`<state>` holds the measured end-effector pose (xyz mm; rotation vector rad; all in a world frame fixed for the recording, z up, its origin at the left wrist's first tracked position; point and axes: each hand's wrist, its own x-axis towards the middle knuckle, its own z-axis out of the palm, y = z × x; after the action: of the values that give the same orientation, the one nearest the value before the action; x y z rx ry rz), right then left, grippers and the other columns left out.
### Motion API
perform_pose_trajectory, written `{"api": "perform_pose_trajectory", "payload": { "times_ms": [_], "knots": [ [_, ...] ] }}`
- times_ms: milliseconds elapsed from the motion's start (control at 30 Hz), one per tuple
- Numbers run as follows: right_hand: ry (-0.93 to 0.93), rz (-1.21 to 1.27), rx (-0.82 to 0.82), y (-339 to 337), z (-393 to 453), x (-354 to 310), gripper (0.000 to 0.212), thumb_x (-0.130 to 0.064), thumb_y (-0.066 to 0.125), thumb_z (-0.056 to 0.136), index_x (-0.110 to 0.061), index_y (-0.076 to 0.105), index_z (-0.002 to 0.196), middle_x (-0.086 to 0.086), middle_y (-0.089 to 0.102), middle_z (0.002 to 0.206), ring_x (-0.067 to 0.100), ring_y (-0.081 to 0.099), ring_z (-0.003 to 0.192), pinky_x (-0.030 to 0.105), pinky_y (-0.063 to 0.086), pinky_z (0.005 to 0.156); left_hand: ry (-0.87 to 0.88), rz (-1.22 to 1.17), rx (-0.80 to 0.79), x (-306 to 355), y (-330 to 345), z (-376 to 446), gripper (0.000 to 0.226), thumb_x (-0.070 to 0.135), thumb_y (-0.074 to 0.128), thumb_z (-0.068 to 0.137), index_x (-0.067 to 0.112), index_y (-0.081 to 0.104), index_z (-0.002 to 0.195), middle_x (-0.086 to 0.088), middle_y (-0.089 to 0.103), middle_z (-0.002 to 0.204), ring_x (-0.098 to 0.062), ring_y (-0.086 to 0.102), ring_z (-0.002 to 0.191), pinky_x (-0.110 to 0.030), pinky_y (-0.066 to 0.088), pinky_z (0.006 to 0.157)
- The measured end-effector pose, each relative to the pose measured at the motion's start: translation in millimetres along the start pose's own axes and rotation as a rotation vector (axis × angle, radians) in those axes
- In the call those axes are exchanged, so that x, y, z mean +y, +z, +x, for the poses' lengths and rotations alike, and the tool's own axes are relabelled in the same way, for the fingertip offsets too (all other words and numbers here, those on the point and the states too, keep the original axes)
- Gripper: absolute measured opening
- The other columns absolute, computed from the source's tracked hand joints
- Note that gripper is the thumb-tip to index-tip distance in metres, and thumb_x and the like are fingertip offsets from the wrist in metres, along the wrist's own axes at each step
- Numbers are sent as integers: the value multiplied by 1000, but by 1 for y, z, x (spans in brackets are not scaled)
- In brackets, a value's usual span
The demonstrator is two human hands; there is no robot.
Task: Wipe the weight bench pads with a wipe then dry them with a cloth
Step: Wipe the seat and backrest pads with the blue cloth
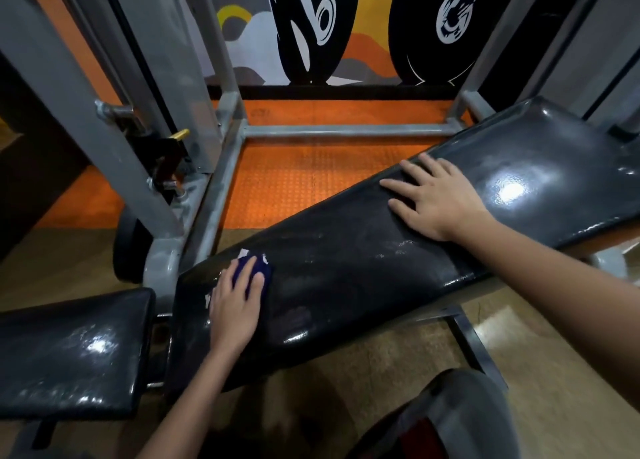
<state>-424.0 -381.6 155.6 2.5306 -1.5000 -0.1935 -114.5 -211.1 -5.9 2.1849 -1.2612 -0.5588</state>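
Two bare hands are on the long back pad (346, 268) of the weight bench, which slants up from lower left to upper right. The left hand (235, 306) lies near the pad's lower end with its fingers laid fairly straight over a dark blue cloth (254, 273), pressing it flat against the vinyl; this grip is a press from above, not a pinch. A little white shows at the cloth's edges, and I cannot tell whether that is part of it or a wipe folded beneath. The right hand (434, 197) rests higher up the same pad, fingers spread and flat, holding nothing, apparently steadying the bench. The seat pad (72, 354) sits apart at lower left, beyond a gap in the frame (162, 268).

The back pad looks streaked and glossy, so my guess is that the drying pass is under way on it, with much of the surface yet to cover.

What could go wrong: the cloth is small and only pressed, so on slick vinyl the palm could slide over it and leave it bunched behind. The left hand is close to the pad's lower edge, and a long stroke downward could carry the fingers into the gap by the frame. Weight through the right hand on a damp slope could also slip.
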Motion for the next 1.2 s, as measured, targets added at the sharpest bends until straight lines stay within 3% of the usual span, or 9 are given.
{"api": "perform_pose_trajectory", "payload": {
  "times_ms": [67, 133, 267, 400, 600, 733, 933, 1100, 1200],
  "knots": [
    [56, 3, -30, 1, -2, -1, 64, -67, 3, 99, -51, 12, 160, 0, 7, 173, 30, 0, 160, 44, 0, 129, -124, -15, 38, 26, 7, 8, 49, 55, 29, 104, 43, 37, 151, 6, 24, 164, -19, 17, 152, -44, 7, 124],
    [33, 5, -30, 3, -8, 0, 67, -65, -1, 98, -47, 9, 162, 0, 5, 173, 28, 0, 160, 43, -1, 129, -111, -23, 64, 69, 21, 15, 48, 53, 31, 104, 40, 41, 149, 3, 28, 163, -20, 20, 151, -42, 11, 123],
    [64, 12, -3, 9, -27, -7, 80, -64, -8, 89, -42, 13, 163, 3, 10, 173, 29, 4, 160, 44, 1, 129, 252, 12, 35, 145, 53, -23, 50, 56, 29, 103, 43, 37, 151, 6, 23, 165, -18, 14, 153, -40, 8, 125],
    [106, -16, -2, 15, -41, -41, 76, -65, 5, 92, -39, 18, 162, 14, 11, 172, 40, 6, 158, 52, 4, 128, 437, 22, -26, 113, 44, -53, 51, 59, 24, 102, 45, 35, 150, 11, 20, 166, -15, 12, 154, -38, 9, 124],
    [63, 9, 47, 20, -51, -55, 74, -64, 7, 94, -39, 27, 161, 16, 17, 170, 43, 11, 156, 53, 7, 127, 125, 82, 73, -10, 6, -28, 53, 60, 29, 101, 41, 43, 148, 5, 29, 162, -23, 25, 150, -50, 13, 120],
    [56, 3, 88, 19, -46, -55, 70, -62, 9, 97, -41, 29, 160, 15, 20, 170, 41, 13, 156, 53, 8, 127, -145, -13, 129, 14, 3, -15, 47, 49, 37, 104, 36, 46, 148, 2, 31, 161, -21, 25, 149, -42, 10, 121],
    [63, 55, 136, 21, -45, -56, 63, -54, 12, 101, -39, 38, 157, 12, 29, 167, 38, 20, 155, 51, 12, 127, 396, 84, 173, 117, 59, -69, 47, 49, 31, 105, 35, 45, 148, 2, 35, 161, -22, 26, 150, -40, 16, 123],
    [58, 39, 170, 27, -45, -55, 62, -53, 17, 101, -37, 44, 154, 14, 36, 164, 40, 27, 152, 53, 16, 125, 725, 287, 180, 17, 59, -95, 48, 47, 43, 104, 37, 38, 151, -4, 31, 161, -25, 26, 151, -44, 20, 123],
    [54, 35, 187, 28, -43, -54, 61, -53, 18, 101, -36, 46, 153, 15, 38, 162, 41, 29, 151, 54, 18, 124, 686, 371, 213, -54, 42, -83, 49, 52, 35, 104, 33, 37, 149, -7, 33, 159, -29, 30, 147, -43, 17, 123]
  ]
}}
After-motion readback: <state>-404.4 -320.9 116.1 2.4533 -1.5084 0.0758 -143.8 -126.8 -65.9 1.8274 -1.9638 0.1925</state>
